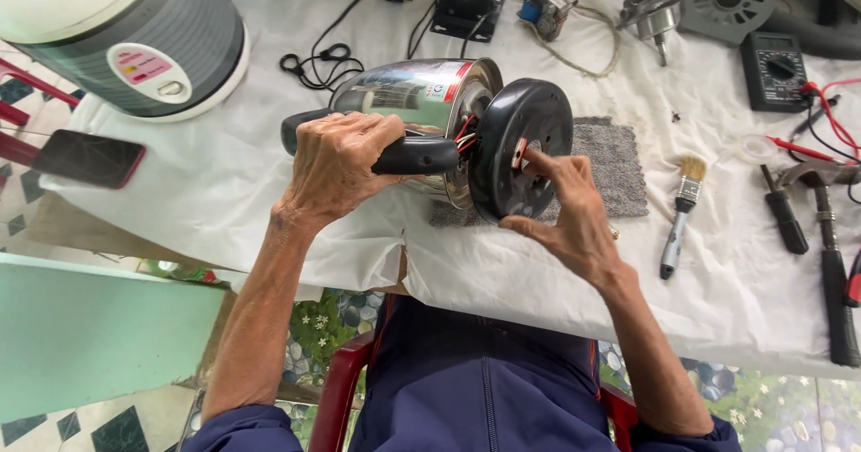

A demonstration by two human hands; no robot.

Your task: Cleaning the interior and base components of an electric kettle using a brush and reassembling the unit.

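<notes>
A stainless-steel electric kettle (408,93) lies on its side on the white cloth, its bottom turned to the right. My left hand (336,160) grips the kettle's black handle (421,154). The round black base cover (520,147) is pulled slightly off the kettle's bottom, with red and black wires (465,134) showing in the gap. My right hand (569,214) holds this cover: fingertips press on its centre and the thumb hooks its lower rim. The kettle rests on a grey piece of carpet (619,169).
A rice cooker (134,35) stands at the back left, a dark phone (88,158) beside it. To the right lie a paintbrush (682,214), screwdrivers and a hammer (830,264), tape, a multimeter (774,68) with red leads. Motor parts and cables sit along the back.
</notes>
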